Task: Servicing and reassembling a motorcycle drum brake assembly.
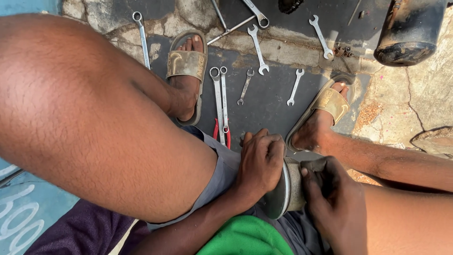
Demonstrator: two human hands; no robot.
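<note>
I sit with knees apart, looking down at a round metal part (289, 191) with a dark disc face and a grey rim, held between my thighs. My left hand (259, 160) wraps its fingers over the disc side and grips it. My right hand (332, 198) closes on the rim from the other side, pressing a small dark piece (314, 165) against its top edge. What lies under the hands is hidden.
Several spanners (218, 101) lie on the dark oily ground between my sandalled feet (188, 71), with red-handled pliers (216, 131) under two of them. A black cylindrical tank (409, 30) stands at the top right, and small bolts (342, 51) lie beside it.
</note>
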